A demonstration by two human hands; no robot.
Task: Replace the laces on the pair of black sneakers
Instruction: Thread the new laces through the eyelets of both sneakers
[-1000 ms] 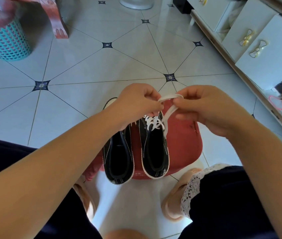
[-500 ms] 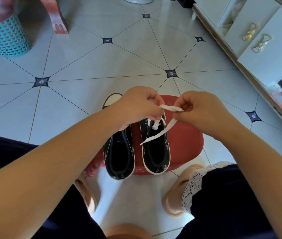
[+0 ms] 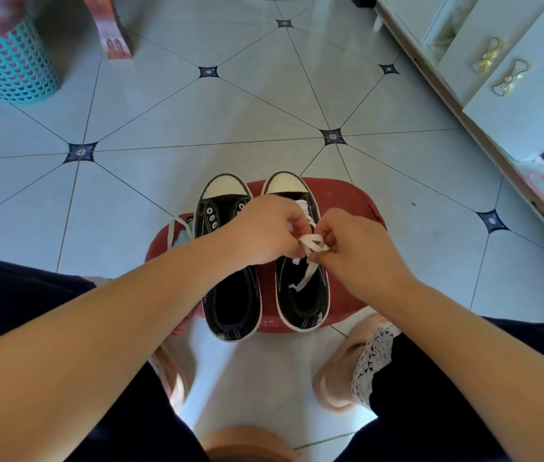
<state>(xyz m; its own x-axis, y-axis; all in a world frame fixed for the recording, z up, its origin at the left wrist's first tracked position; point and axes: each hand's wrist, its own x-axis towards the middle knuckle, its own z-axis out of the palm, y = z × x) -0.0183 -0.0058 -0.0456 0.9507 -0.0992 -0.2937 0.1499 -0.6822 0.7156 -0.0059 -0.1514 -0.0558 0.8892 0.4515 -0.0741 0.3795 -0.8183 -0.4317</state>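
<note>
Both sneakers fill the red stool; open floor beyond, cabinet close on the right.

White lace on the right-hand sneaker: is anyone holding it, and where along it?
Yes. The left hand and right hand both pinch the white lace near the top eyelets of the right-hand sneaker. Its free end dangles.

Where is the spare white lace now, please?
In the head view the spare lace lies at the left edge of the red stool, just left of the unlaced sneaker.
</note>
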